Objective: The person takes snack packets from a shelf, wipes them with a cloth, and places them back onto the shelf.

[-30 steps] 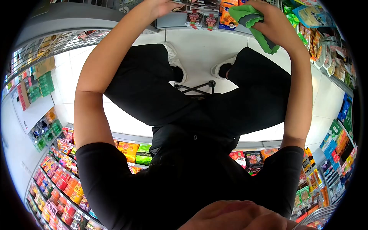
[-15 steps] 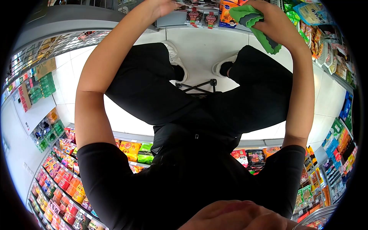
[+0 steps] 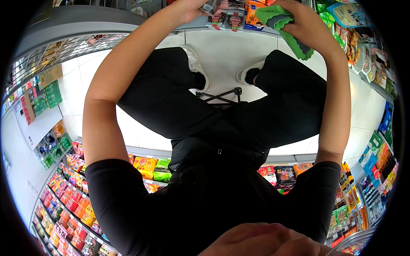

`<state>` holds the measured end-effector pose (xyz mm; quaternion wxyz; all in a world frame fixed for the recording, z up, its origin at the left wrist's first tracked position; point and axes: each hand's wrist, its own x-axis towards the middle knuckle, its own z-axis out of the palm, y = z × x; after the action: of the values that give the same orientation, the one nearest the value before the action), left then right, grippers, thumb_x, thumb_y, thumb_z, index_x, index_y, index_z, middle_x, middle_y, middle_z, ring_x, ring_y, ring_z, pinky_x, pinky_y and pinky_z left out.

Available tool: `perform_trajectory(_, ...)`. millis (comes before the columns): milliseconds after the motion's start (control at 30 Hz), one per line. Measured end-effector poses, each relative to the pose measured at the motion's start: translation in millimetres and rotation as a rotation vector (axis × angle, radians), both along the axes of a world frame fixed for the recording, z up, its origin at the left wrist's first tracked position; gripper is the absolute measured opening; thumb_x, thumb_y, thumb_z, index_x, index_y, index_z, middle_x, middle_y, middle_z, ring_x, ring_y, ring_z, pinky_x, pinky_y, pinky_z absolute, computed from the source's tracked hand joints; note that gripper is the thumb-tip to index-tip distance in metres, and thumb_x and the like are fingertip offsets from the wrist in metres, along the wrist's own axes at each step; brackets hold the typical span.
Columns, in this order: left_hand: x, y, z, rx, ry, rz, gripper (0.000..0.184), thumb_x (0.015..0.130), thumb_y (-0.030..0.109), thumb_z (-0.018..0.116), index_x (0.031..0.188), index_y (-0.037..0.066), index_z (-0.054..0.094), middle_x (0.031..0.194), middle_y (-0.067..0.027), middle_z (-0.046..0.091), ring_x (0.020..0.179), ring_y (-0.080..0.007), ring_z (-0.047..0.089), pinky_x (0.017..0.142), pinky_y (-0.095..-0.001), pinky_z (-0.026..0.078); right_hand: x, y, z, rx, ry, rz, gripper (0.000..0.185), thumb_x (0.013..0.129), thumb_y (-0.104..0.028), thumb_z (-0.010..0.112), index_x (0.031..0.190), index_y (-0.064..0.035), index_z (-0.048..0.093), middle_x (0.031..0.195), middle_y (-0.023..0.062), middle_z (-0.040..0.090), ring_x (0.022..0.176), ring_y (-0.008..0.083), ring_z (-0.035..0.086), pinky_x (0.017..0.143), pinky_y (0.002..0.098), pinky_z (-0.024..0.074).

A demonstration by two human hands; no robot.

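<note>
At the top edge of the head view, my left hand (image 3: 193,9) is closed on a small dark packet with a pale label (image 3: 209,7); part of that hand is cut off by the frame. Just beyond it, dark snack packets (image 3: 234,21) with red and white print stand at the shelf front. My right hand (image 3: 304,24) grips a folded cloth (image 3: 291,39), green with a grey side, which hangs down from the fingers. Beside the cloth, an orange and blue snack bag (image 3: 254,18) stands on the shelf.
My legs are spread over a pale tiled floor (image 3: 226,47), with a black folding stool frame (image 3: 220,96) between them. A wire rack (image 3: 72,53) is at the left. Packaged snacks (image 3: 79,205) fill shelves behind me, and more bags (image 3: 350,17) line the right.
My left hand has shifted slightly right and down, and the small packet in its fingers now shows. My right hand and the cloth have stayed almost still.
</note>
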<state>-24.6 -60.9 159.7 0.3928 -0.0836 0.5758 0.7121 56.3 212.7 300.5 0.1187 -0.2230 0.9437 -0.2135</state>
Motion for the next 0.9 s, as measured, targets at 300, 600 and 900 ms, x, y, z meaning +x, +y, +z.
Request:
perform_trajectory(300, 28, 5, -42, -0.532, 0.218, -0.504, 0.044, 0.087, 0.030, 0.078, 0.117, 0.007, 0.057, 0.099, -0.0043, 0.064, 0.086, -0.0146, 0.064, 0.071, -0.0318, 0.054, 0, 3, -3, 0.015, 0.033, 0.010, 0.030, 0.071, -0.005, 0.068, 0.101, -0.0006, 0.069, 0.096, 0.0232, 0.071, 0.095, 0.0438, 0.067, 0.083, 0.0490, 0.0529)
perform_trajectory(600, 51, 24, -120, -0.621, 0.412, -0.473, 0.059, 0.074, 0.034, 0.088, 0.113, 0.005, 0.055, 0.095, -0.0053, 0.062, 0.083, -0.0147, 0.062, 0.067, -0.0330, 0.054, -3, 17, -13, 0.052, 0.168, -0.014, 0.030, 0.073, -0.009, 0.070, 0.101, -0.0007, 0.068, 0.101, 0.0222, 0.071, 0.098, 0.0431, 0.066, 0.087, 0.0504, 0.0526)
perform_trajectory(900, 53, 68, -164, -0.752, 0.663, -0.149, 0.076, 0.059, 0.027, 0.094, 0.116, -0.004, 0.056, 0.105, -0.0134, 0.074, 0.100, -0.0252, 0.070, 0.092, -0.0348, 0.056, -7, 25, -12, 0.070, 0.112, -0.054, 0.024, 0.076, -0.015, 0.074, 0.096, -0.0034, 0.069, 0.099, 0.0204, 0.071, 0.098, 0.0403, 0.068, 0.086, 0.0502, 0.0530)
